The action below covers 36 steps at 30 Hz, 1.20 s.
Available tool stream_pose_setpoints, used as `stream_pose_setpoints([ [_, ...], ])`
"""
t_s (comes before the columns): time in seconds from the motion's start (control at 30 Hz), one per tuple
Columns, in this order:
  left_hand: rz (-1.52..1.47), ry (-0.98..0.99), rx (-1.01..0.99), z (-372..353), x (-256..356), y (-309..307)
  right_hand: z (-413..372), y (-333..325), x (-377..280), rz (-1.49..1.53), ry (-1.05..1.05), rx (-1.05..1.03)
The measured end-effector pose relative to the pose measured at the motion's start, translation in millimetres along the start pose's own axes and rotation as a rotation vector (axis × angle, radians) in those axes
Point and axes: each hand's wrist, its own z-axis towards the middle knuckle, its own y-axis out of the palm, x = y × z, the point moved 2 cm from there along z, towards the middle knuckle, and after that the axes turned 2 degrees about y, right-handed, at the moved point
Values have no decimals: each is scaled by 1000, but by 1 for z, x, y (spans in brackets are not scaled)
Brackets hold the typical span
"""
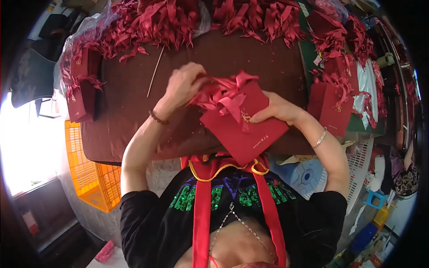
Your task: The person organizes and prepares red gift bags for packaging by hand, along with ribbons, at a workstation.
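Observation:
My right hand (278,110) grips a red paper gift bag (243,138) by its right edge, thumb flat on the front beside a gold emblem. The bag is tilted above the table's near edge, and more bags may be stacked behind it. Red ribbons (228,96) spill loosely from its top. At their left end, my left hand (187,81) has its fingers curled in a pinch on a ribbon; its fingertips are partly hidden and slightly blurred.
A brown-covered table (129,120) carries a thin stick (155,71) and heaps of ribboned bags (156,22) along its back. More red bags stand at left (81,105) and right (330,107). An orange crate (96,178) sits on the floor at left.

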Motion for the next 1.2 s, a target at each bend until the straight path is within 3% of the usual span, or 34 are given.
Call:
stream_pose_setpoints([
  [0.03, 181, -29, 117, -1, -2, -3, -3, 0, 6, -11, 70, 7],
  [0.1, 99, 1, 359, 5, 0, -24, -3, -1, 7, 3, 130, -12],
  [0.13, 92, 1, 361, 10, 13, -32, 0, -2, 10, 24, 229, -39],
  [0.2, 57, 484, 256, 18, 62, -39, 5, 0, 13, 41, 334, -65],
  [0.23, -83, 599, 14, 12, 85, -32, 10, 3, 12, 13, 342, -115],
  [0.27, -161, 624, -92, 1, 90, -9, 12, 7, 13, -14, 352, -169],
  [0.3, -120, 595, -231, -13, 88, 10, 11, 9, 12, -17, 361, -176],
  [0.37, -81, 586, -227, -25, 71, 24, 6, 10, 11, 45, 437, -138],
  [0.43, -20, 450, -220, -39, 32, 22, 4, 5, 13, 62, 471, -140],
  [0.5, 384, 53, -498, -39, 3, 9, 0, 1, 7, -28, 469, -115],
  [0.53, 382, 53, -493, -41, -2, 4, 1, -1, 6, -33, 471, -112],
  [0.6, 489, 146, -41, -40, -4, -13, 9, -3, 3, -124, 423, -128],
  [0.67, -44, 294, 53, -21, 42, -34, 12, 10, -20, -239, 434, -128],
  [0.7, -347, 293, -66, -15, 67, -44, 16, 17, -29, -348, 442, -123],
  [0.77, -527, 384, -186, -7, 98, -43, 24, 26, -39, -425, 399, -170],
  [0.83, -545, 329, -263, 1, 105, -29, 27, 35, -64, -1139, 205, -44],
  [0.87, -539, 362, -258, 5, 103, -24, 27, 39, -75, -1263, -135, -10],
  [0.93, -227, 444, -184, 14, 88, -13, 23, 44, -97, -1547, 69, -4],
  [0.97, -176, 470, -52, 15, 85, -15, 20, 48, -107, -1685, 144, 31],
  [1.0, -64, 425, 25, 18, 82, -19, 24, 42, -105, -1813, 0, 151],
  [1.03, 42, 367, 107, 20, 80, -24, 20, 42, -112, -1781, -193, 246],
  [1.1, 173, 364, 237, 23, 80, -36, 29, 40, -114, -1819, -381, 378],
  [1.13, 169, 272, 198, 24, 77, -40, 33, 40, -117, -1815, -405, 396],
  [1.2, 220, 281, 195, 25, 76, -50, 45, 40, -115, -1806, -408, 450],
])
